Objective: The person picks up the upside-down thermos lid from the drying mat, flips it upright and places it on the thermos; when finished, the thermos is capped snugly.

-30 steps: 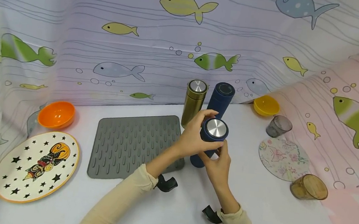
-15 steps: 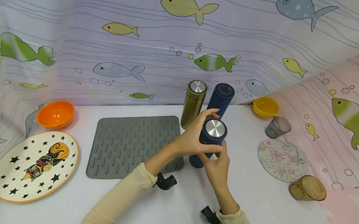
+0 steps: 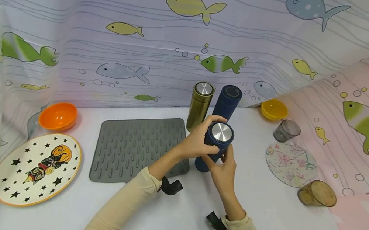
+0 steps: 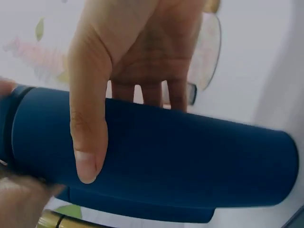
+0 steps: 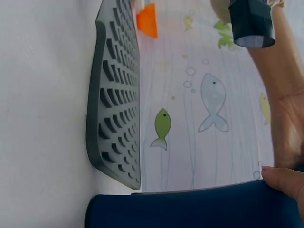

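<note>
Both my hands on the blue flask

My right hand (image 3: 222,167) pinches the blue flask (image 3: 214,147) from the near side; my left hand (image 3: 198,140) curls round its top, just right of the grey mat (image 3: 138,147); beyond stands a gold flask (image 3: 199,105).

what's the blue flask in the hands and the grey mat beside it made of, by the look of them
Blue flask: matte dark blue body, likely coated metal, since it shows no glare; its cap top looks like brushed steel, silver with a soft sheen. Grey mat: probably silicone or rubber, dull grey with moulded raised ribs and rounded, slightly thick edges.
</note>
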Tool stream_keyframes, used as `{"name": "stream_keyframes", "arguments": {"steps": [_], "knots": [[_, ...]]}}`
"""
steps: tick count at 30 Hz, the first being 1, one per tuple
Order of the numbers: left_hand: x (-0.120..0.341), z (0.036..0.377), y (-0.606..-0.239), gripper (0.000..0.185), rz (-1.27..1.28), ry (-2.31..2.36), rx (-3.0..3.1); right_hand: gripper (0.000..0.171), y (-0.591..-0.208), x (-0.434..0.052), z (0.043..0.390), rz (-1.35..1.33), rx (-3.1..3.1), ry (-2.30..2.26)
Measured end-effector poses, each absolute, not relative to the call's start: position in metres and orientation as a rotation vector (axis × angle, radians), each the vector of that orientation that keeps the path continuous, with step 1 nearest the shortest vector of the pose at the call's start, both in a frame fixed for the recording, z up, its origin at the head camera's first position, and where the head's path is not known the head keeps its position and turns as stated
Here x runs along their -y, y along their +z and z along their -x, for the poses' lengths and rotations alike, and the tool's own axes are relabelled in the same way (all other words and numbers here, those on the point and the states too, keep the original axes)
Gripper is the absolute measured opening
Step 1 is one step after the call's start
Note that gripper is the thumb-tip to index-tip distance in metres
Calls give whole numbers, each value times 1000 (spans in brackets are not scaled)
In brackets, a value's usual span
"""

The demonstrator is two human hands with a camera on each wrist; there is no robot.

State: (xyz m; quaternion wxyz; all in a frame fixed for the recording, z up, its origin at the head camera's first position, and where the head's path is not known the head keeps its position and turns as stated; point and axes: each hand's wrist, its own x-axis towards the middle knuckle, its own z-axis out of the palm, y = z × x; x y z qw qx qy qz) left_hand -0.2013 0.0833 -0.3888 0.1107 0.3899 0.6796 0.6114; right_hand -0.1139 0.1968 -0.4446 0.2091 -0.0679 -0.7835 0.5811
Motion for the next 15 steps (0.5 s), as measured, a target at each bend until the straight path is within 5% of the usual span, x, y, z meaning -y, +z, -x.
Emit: {"name": "stream_keyframes", "arguments": {"steps": [15], "knots": [[-84,202,-394,76,-1085,1790,-2007,64,-457,-201,117,132,2183,1600]]}}
